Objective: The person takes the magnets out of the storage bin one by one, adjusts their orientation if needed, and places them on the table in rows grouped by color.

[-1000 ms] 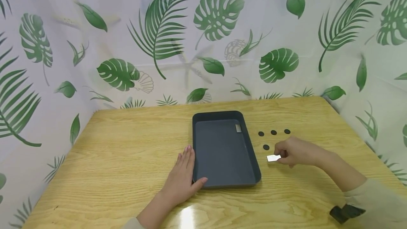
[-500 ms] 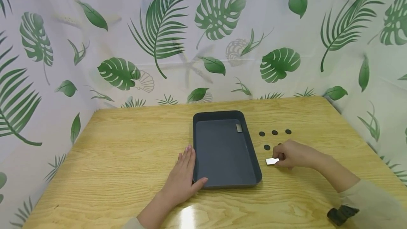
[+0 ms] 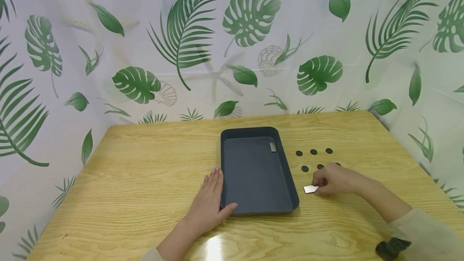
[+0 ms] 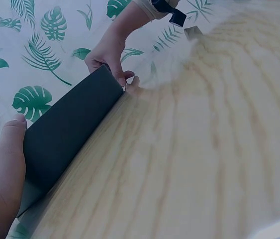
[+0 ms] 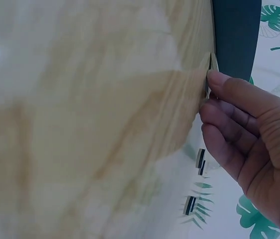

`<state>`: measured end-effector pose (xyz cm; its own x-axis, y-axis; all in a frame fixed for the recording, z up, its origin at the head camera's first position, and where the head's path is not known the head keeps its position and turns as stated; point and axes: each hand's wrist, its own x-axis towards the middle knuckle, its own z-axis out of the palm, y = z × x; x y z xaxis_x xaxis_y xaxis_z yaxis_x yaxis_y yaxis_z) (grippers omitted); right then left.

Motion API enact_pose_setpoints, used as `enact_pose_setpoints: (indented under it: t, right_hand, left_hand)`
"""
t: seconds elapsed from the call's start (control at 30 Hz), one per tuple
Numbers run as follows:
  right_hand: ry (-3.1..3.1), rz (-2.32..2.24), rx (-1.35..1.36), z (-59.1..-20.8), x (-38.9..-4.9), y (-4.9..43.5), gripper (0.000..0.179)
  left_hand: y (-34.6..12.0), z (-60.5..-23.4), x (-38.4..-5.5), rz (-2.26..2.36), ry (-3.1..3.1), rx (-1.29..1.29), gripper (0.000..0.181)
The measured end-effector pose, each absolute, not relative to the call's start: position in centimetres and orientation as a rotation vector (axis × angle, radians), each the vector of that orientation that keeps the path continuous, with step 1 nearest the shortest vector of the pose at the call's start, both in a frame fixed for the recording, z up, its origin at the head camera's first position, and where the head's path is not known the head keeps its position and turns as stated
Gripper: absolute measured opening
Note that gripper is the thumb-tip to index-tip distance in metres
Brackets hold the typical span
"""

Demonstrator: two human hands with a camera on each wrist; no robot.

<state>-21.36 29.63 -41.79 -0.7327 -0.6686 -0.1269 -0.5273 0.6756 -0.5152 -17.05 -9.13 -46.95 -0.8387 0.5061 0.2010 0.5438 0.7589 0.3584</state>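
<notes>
My right hand [image 3: 335,179] pinches a small flat silvery rectangular plate [image 3: 309,189] between thumb and fingertips, low over the table right of the tray. In the right wrist view the plate [image 5: 213,64] shows nearly edge-on. My left hand [image 3: 207,200] rests with straight fingers along the left side of a dark grey rectangular tray [image 3: 259,210], its thumb at the near-left corner. Inside the tray, by the right wall, lies a similar silvery piece [image 3: 273,147]. Small black discs [image 3: 313,152] stand in two rows behind my right hand, which partly covers one of them.
The light wooden table [image 3: 145,164] carries all of this. A white leaf-patterned cloth [image 3: 203,43] rises behind it and along both sides. A black strap device [image 3: 393,248] sits on the right sleeve.
My right hand has come slightly nearer to me with the plate. More black discs of the nearer row now show behind it. My left hand and the tray stay put.
</notes>
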Motion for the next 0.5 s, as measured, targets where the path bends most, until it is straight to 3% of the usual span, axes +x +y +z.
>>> enact_pose_setpoints:
  t: [0.5]
  right_hand:
    - [2.481, -0.921, -0.82, -42.9, -20.7, 30.4, 0.009]
  left_hand:
    - [-9.1, -47.2, -17.1, -0.627, -2.865, -0.854, 0.088]
